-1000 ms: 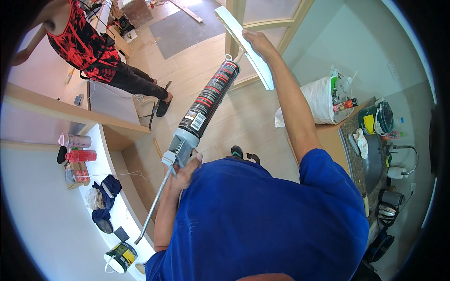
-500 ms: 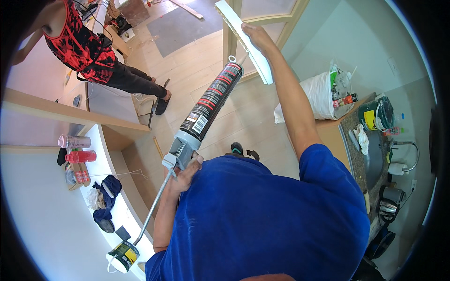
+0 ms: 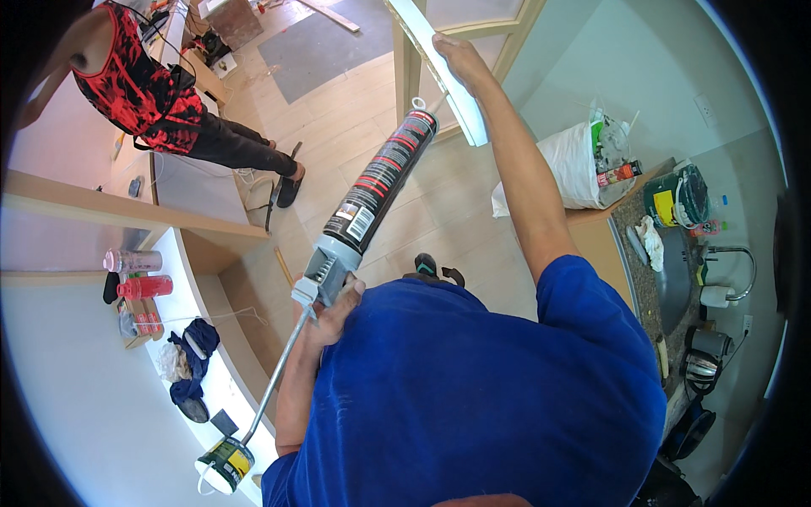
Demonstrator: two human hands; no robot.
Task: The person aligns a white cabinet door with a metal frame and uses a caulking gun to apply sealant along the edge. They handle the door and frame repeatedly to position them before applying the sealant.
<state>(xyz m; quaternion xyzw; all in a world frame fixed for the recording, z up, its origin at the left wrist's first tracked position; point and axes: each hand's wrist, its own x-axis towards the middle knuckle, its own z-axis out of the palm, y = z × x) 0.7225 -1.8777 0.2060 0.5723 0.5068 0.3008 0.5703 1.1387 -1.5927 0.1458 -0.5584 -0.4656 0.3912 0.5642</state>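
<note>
A caulking gun (image 3: 319, 272) loaded with a black and red cartridge (image 3: 382, 179) slants up in front of my chest. My left hand (image 3: 340, 311) is closed around its handle end, and its long metal rod runs back to the lower left. Out ahead, my right hand (image 3: 460, 61) grips the edge of a narrow white board (image 3: 454, 100), fingers partly hidden behind it. The cartridge's nozzle meets the board's near long edge, where a pale bead or rough strip shows; I cannot tell which.
A person in a red and black top (image 3: 139, 93) stands at far left. White shelf (image 3: 226, 376) on the left holds bottles (image 3: 145, 286), cloths and a small tub (image 3: 226, 463). On the right are a white sack (image 3: 564, 165), a green bucket (image 3: 678, 196) and a sink (image 3: 676, 283).
The white board and my right hand have shifted slightly up and left in the picture. The caulking gun stays nearly where it was, its nozzle still at the board's edge.
</note>
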